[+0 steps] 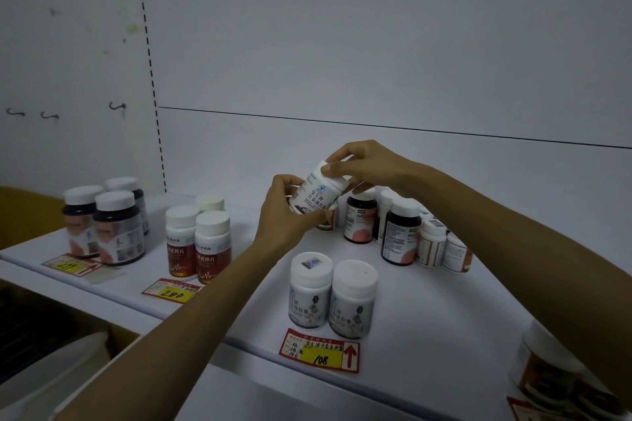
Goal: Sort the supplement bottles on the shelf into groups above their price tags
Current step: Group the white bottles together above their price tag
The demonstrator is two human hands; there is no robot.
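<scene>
A white supplement bottle [316, 191] is held tilted above the shelf [427, 318]. My left hand [284, 212] grips its lower end and my right hand [362, 167] pinches its white cap. Below, two matching white bottles [333, 297] stand behind the price tag marked 108 [319, 350]. Three red-labelled bottles [198, 243] stand behind the tag marked 200 [171, 290]. Three dark bottles [106, 222] stand behind a yellow tag [73, 265] at the far left. A mixed cluster of dark and white bottles [403, 232] stands at the back right.
A bottle [554, 369] stands at the right front edge above part of a red tag [519, 410]. A cardboard box [68, 345] sits below the shelf on the left. The white back panel carries a slotted upright [154, 92] and hooks [118, 106].
</scene>
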